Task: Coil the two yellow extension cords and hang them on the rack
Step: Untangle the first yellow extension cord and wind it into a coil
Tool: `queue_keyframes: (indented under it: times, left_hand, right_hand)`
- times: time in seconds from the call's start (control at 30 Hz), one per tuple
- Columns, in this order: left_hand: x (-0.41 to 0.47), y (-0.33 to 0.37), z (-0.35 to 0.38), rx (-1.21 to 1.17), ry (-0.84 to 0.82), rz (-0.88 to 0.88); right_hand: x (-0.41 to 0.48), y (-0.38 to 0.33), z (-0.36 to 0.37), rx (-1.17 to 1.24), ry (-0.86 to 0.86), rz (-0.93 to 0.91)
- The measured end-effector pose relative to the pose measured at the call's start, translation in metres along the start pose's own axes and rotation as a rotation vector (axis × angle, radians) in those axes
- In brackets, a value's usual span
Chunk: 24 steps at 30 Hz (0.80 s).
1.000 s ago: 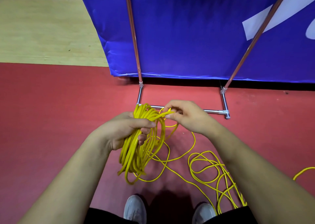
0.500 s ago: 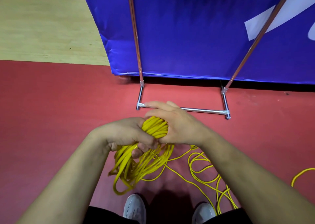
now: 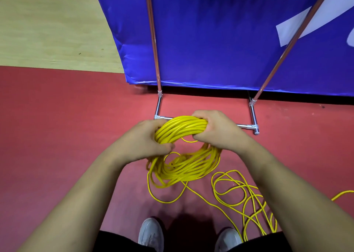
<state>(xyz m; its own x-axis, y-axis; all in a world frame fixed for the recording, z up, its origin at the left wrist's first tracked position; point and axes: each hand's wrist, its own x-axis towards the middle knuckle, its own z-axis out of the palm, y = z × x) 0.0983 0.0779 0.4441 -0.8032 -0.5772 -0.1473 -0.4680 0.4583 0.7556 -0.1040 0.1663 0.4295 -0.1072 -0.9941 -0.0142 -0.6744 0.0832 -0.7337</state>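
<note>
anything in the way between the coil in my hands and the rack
Nothing visible. Both the left hand and right hand grip the coiled cord just in front of the rack; its top rail is out of frame. Loose cord trails on the floor.

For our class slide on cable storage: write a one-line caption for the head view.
Left hand and right hand grip a yellow cord coil; loose cord trails on the red floor.

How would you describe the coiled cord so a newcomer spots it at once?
Find the big blue banner, with a metal rack standing before it on the red floor. Near the rack's bottom bar, the left hand and right hand grip a thick yellow coil. Unlike the loose cord sprawled on the floor beside it, it is many strands bundled into one ring.
</note>
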Motion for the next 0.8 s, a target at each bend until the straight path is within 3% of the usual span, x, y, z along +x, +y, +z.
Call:
queue_keyframes:
  times: [0.17,0.3,0.47,0.6,0.7,0.8]
  left_hand:
    - [0.003,0.001,0.002,-0.103,-0.058,0.024]
    - [0.004,-0.003,0.001,-0.088,0.054,0.037]
    - [0.005,-0.014,-0.009,0.096,0.094,0.057]
    - [0.007,-0.014,-0.009,0.204,0.016,0.093]
    - [0.008,-0.015,-0.007,0.202,-0.073,0.104]
    - [0.007,-0.017,-0.002,0.174,-0.162,0.090]
  right_hand:
    - [-0.001,0.004,0.005,0.085,-0.002,0.039]
    - [-0.002,0.015,-0.006,0.237,-0.112,0.045]
    - [-0.002,0.045,-0.011,-0.109,-0.100,0.055]
    - [0.002,0.050,-0.006,-0.371,0.047,0.202]
    - [0.009,0.041,0.000,-0.132,0.109,0.278]
    - [0.012,0.027,0.006,0.389,0.147,0.384]
